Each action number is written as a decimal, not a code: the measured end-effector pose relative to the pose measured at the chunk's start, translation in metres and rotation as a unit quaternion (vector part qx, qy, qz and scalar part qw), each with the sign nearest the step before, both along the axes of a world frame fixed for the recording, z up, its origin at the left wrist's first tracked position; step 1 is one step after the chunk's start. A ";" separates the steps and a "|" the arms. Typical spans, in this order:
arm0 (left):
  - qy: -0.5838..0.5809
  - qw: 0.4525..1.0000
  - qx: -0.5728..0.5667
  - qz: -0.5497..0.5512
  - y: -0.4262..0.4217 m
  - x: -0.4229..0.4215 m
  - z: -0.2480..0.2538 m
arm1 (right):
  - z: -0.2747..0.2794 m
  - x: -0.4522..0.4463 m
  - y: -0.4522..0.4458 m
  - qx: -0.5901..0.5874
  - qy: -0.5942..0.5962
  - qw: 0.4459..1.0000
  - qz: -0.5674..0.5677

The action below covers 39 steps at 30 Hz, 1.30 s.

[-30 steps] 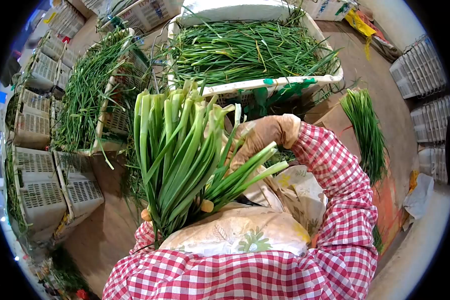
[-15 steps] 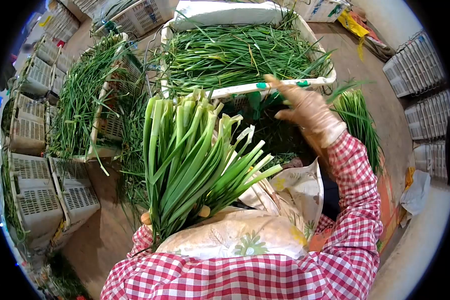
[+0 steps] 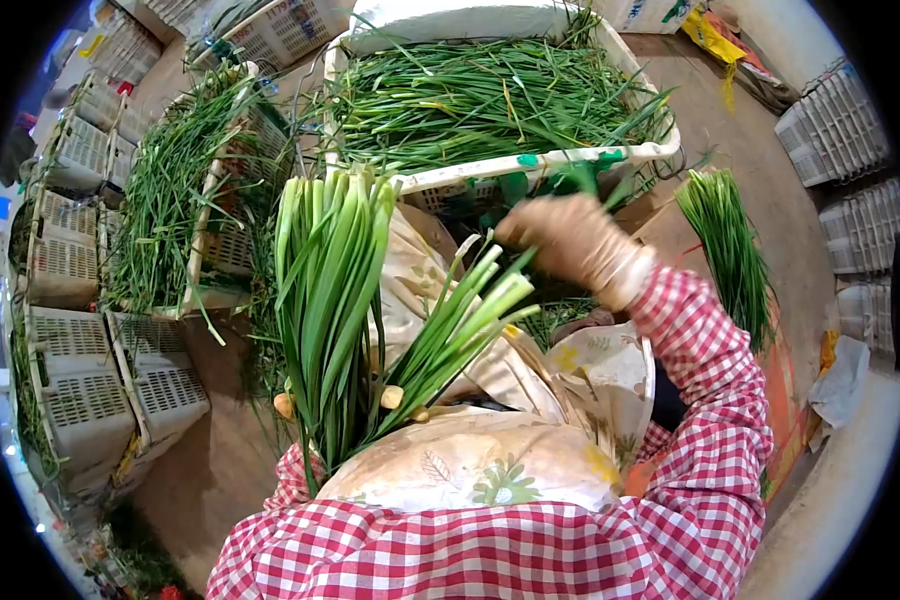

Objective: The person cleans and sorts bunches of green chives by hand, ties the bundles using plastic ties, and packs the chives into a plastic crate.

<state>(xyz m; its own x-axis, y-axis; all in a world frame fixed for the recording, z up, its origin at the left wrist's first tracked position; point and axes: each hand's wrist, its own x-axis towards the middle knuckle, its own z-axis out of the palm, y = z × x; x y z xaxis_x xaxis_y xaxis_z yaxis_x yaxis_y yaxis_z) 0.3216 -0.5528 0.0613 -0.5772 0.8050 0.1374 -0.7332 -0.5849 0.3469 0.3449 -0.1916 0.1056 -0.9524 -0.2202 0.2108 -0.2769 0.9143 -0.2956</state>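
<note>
My left hand (image 3: 392, 397) is closed round the lower part of a bunch of chives (image 3: 335, 270), long flat green leaves with pale cut ends pointing up and away. Only a few fingertips show; leaves hide the rest. A thinner group of chive stalks (image 3: 460, 335) fans out to the right from the same grip. Beside those stalk ends is my right hand (image 3: 565, 245), in a thin brownish glove and smeared by motion. Its fingers are curled in, with blurred green chive leaves at them. A patterned pale apron (image 3: 470, 460) covers my lap beneath the bunch.
Ahead stands a white crate (image 3: 550, 172) heaped with loose greens. Another filled crate (image 3: 198, 250) is at the left, near stacked grey baskets (image 3: 80, 400). A neat bundle of chives (image 3: 725, 245) lies at the right. More baskets (image 3: 835, 130) line the right wall.
My right hand has come down and left from beside the crate, its spread fingers now curled. The bunch in my left hand has split into two groups and shifted slightly left.
</note>
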 end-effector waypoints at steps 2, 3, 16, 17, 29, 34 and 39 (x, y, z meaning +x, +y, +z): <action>0.001 1.000 0.001 0.002 -0.001 0.000 0.001 | 0.000 -0.007 0.044 -0.004 0.039 0.982 -0.182; 0.000 1.000 0.003 0.002 -0.001 0.000 0.001 | 0.000 -0.011 0.067 0.013 0.011 0.957 -0.291; -0.008 1.000 0.025 0.001 0.005 -0.001 0.001 | 0.031 -0.042 -0.029 -0.518 -0.467 0.714 0.057; -0.008 1.000 0.029 0.002 0.004 -0.001 0.001 | 0.026 -0.042 -0.035 -0.561 -0.436 0.702 0.054; -0.079 0.984 0.157 -0.003 0.005 -0.004 -0.013 | 0.035 -0.004 0.101 0.008 0.062 0.895 -0.441; -0.087 0.979 0.183 -0.018 0.005 -0.007 -0.023 | 0.031 0.016 0.005 -0.584 -0.282 0.744 -0.161; 0.006 0.986 0.163 0.041 0.024 -0.005 -0.005 | -0.007 0.005 -0.067 -0.733 -0.335 0.592 0.008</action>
